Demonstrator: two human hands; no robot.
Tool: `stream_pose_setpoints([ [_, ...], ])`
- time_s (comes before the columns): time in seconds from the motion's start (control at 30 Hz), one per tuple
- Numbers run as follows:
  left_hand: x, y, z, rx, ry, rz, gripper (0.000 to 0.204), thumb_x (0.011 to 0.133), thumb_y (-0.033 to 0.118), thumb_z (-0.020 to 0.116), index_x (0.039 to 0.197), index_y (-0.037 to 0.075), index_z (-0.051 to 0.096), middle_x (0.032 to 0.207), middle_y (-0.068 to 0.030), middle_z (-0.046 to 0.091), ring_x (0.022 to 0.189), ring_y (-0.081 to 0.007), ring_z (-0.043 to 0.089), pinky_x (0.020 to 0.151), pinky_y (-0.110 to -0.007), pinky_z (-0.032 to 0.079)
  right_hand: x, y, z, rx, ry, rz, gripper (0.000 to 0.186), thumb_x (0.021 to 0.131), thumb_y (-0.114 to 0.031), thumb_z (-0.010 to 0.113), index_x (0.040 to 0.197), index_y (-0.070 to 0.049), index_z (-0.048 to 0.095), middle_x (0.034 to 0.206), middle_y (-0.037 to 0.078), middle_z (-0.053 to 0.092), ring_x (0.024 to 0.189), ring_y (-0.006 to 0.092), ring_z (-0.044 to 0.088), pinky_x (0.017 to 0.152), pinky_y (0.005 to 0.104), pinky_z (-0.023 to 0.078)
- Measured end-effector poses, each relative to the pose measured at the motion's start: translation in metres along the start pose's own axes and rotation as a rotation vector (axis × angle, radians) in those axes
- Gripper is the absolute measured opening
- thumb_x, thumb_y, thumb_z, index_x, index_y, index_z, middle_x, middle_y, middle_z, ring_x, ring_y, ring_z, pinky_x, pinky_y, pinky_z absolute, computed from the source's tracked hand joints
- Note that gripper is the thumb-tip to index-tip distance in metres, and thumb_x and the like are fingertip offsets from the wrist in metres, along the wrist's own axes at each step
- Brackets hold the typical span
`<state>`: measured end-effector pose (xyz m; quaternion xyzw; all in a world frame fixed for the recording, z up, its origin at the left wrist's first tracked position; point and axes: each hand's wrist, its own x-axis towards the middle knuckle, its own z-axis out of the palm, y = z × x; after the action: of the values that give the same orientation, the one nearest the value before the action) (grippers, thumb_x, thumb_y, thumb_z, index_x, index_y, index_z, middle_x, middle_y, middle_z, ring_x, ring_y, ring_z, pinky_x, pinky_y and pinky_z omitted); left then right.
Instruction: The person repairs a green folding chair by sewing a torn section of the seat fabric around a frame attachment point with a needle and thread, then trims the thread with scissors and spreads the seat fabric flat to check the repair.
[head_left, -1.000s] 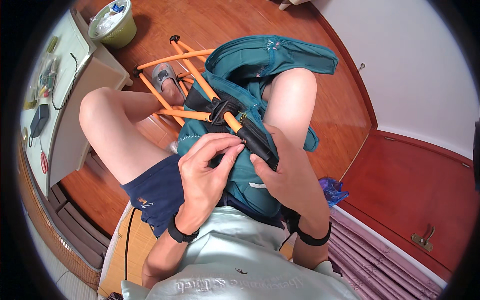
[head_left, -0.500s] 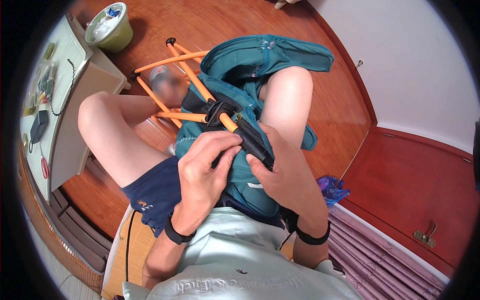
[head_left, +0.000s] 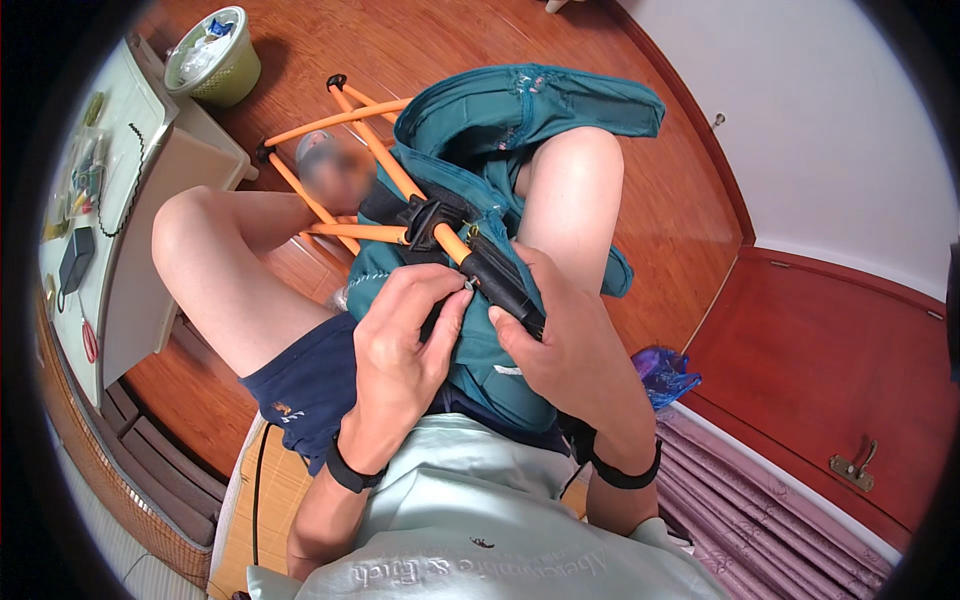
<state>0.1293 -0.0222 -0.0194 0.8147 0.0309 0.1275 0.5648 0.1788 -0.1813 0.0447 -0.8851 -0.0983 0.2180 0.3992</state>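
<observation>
A folding chair's teal fabric (head_left: 500,125) lies across my lap, with crossing orange tubes (head_left: 405,180) running through it. A black plastic joint (head_left: 430,222) sits where tubes cross. Below that joint, one orange tube ends in a black sleeve (head_left: 497,288). My right hand (head_left: 565,325) is closed round the sleeve's lower part, thumb on its near side. At the sleeve's left edge, my left hand (head_left: 400,325) pinches a small grey metal piece (head_left: 470,285) between thumb and forefinger. The piece is too small to name exactly, and its contact with the sleeve is unclear.
A pale table (head_left: 130,270) on the left carries scissors (head_left: 89,342), a dark box (head_left: 76,258) and small packets. A green waste basket (head_left: 235,80) stands beyond it. At right are a blue plastic bag (head_left: 665,378) and a red wooden door (head_left: 800,370).
My left thumb and forefinger have drawn slightly off the sleeve, and the small metal piece now shows between them. The chair has shifted a little left; my right hand keeps its hold.
</observation>
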Motion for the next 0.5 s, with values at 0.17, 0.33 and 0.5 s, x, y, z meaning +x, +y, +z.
stream_pose_setpoints([
  [0.17, 0.0010, 0.0067, 0.0022, -0.025, 0.034, -0.051, 0.018, 0.085, -0.007, 0.074, 0.102, -0.004, 0.069, 0.098, -0.0143, 0.070, 0.085, -0.0244, 0.069, 0.078, -0.032, 0.056, -0.0003, 0.0014, 0.0014, 0.002, 0.012, -0.027, 0.048, 0.090, -0.009, 0.065, 0.133, 0.006, 0.049, 0.087, 0.029, 0.066, 0.077, 0.0462, 0.066, 0.069, 0.0495, 0.050],
  [0.33, 0.0057, 0.0052, -0.0013, 0.057, 0.008, 0.083, 0.016, 0.085, -0.005, 0.075, 0.100, -0.004, 0.067, 0.094, -0.0157, 0.069, 0.082, -0.0279, 0.068, 0.075, -0.033, 0.055, -0.0003, -0.0001, 0.0012, 0.008, 0.008, -0.019, 0.048, 0.090, -0.008, 0.065, 0.133, 0.007, 0.049, 0.085, 0.029, 0.066, 0.075, 0.0457, 0.066, 0.067, 0.0492, 0.050],
  [0.5, 0.0083, 0.0053, -0.0058, 0.029, -0.069, 0.011, 0.014, 0.087, -0.001, 0.075, 0.098, -0.004, 0.067, 0.093, -0.0155, 0.069, 0.079, -0.0283, 0.067, 0.073, -0.033, 0.054, -0.0004, -0.0010, 0.0008, 0.005, 0.012, -0.018, 0.049, 0.090, -0.007, 0.066, 0.133, 0.008, 0.049, 0.083, 0.029, 0.065, 0.071, 0.0442, 0.066, 0.065, 0.0473, 0.049],
])
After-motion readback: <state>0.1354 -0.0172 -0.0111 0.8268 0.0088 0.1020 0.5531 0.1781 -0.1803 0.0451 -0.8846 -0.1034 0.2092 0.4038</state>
